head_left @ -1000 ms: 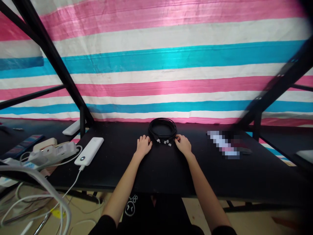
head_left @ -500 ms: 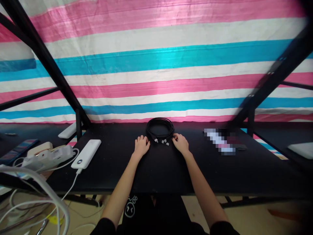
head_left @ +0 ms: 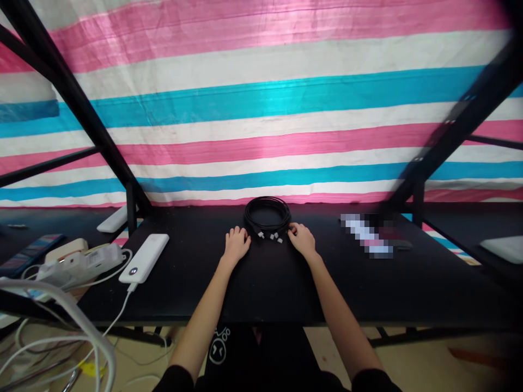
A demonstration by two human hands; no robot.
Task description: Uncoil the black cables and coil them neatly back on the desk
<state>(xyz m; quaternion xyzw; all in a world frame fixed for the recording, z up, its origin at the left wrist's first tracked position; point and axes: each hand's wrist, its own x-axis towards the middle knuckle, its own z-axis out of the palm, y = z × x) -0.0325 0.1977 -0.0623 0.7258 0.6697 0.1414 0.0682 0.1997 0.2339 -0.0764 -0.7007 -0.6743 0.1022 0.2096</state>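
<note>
A coil of black cable (head_left: 267, 223) lies on the black tabletop (head_left: 269, 288), with several white-tipped ends (head_left: 273, 236) loose at its near side. My left hand (head_left: 237, 243) rests palm down just left of the coil, fingers spread on the table and nothing in them. To the right of the coil, my right hand (head_left: 302, 239) also lies on the table, fingers apart. Its fingertips are at the coil's right edge; whether they touch the cable is hard to tell.
A white power bank (head_left: 145, 258) with a cable plugged in lies at left, beside a white power strip (head_left: 87, 261). A blurred-out item (head_left: 368, 235) lies at right. Dark metal frame bars (head_left: 81, 109) slope up on both sides before a striped sheet (head_left: 261, 109).
</note>
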